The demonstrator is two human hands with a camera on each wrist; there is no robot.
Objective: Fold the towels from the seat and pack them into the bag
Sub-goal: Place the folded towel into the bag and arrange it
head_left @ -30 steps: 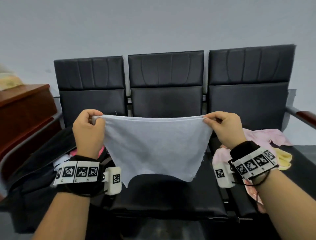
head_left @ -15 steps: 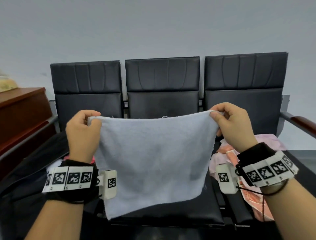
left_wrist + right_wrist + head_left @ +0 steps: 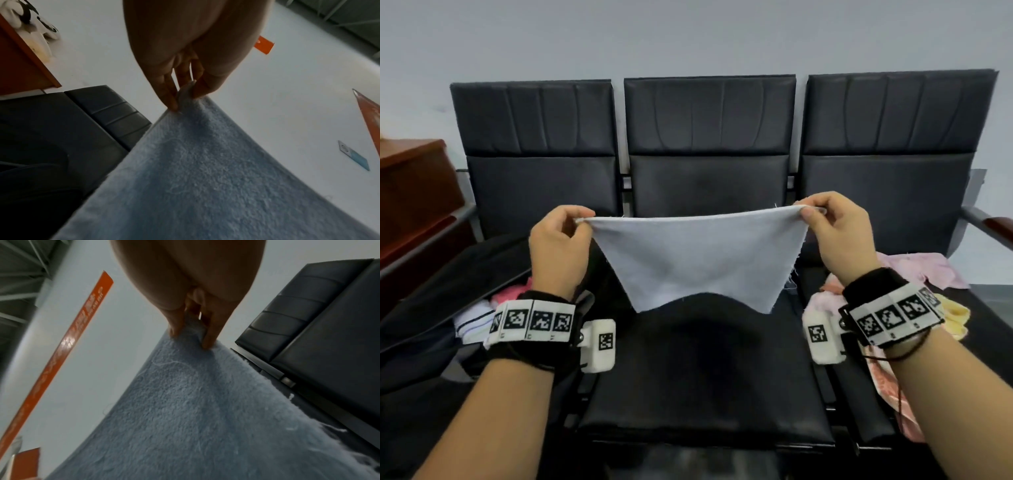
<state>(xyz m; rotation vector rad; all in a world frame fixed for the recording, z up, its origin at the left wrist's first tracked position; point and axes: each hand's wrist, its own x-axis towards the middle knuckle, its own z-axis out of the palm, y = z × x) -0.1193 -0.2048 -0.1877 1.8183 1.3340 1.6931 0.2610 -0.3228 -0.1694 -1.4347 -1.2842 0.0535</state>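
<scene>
A pale blue towel [image 3: 697, 257] hangs stretched in the air above the middle black seat [image 3: 702, 383]. My left hand [image 3: 560, 240] pinches its top left corner, and my right hand [image 3: 835, 233] pinches its top right corner. In the left wrist view the fingers [image 3: 170, 91] nip the towel [image 3: 205, 178] at its corner. The right wrist view shows the same grip by the fingers [image 3: 207, 335] on the towel [image 3: 195, 410]. A black bag [image 3: 431, 308] lies open on the left seat with folded cloth [image 3: 472, 325] inside. Pink and yellow towels [image 3: 928, 270] lie heaped on the right seat.
Three joined black chairs stand against a pale wall, with backrests [image 3: 709, 137] behind the towel. A brown wooden cabinet [image 3: 410, 192] stands at the left. A metal armrest with a wooden pad [image 3: 989, 226] ends the row at the right.
The towel's lower edge has swung up and away from me, so it hangs shorter than half a second ago. Both hands keep their corners and sit a little lower against the backrests.
</scene>
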